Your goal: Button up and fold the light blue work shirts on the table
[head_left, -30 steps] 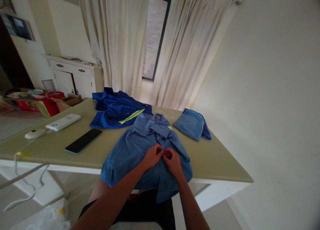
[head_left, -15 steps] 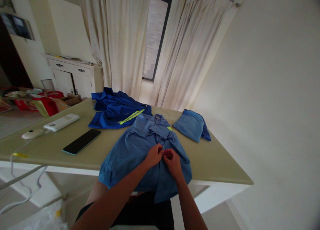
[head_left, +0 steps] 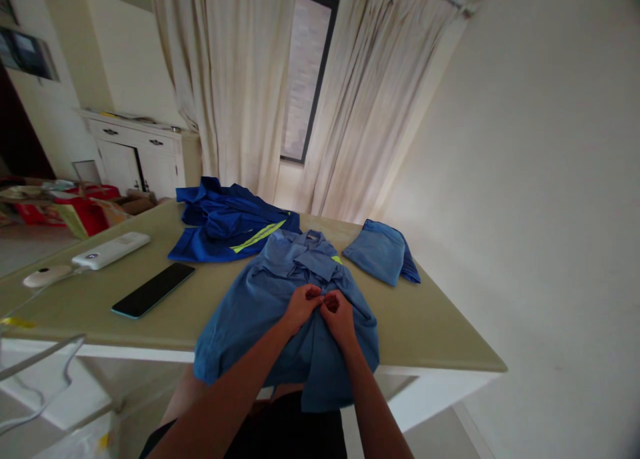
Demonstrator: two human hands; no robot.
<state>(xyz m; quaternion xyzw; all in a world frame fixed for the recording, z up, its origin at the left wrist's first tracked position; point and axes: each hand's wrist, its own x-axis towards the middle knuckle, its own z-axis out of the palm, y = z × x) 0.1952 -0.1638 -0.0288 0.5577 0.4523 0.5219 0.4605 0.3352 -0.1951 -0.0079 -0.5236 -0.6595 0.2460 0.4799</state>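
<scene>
A light blue collared shirt (head_left: 250,312) lies front up on the pale green table (head_left: 430,332), its lower part hanging over the near edge. My left hand (head_left: 301,305) and my right hand (head_left: 338,314) meet at the middle of the shirt's front, just below the collar. Both pinch the fabric along the front opening, fingertips touching each other. What sits between the fingertips is too small to make out.
A dark blue garment with a yellow-green stripe (head_left: 227,222) lies behind the shirt. A folded light blue garment (head_left: 381,251) rests at the right. A black phone (head_left: 153,290), a white power bank (head_left: 111,249) and a white mouse (head_left: 46,276) lie to the left. Curtains hang beyond.
Both hands have shifted slightly up the shirt's front toward the collar, still pinched together. The camera view has drifted a little to the right.
</scene>
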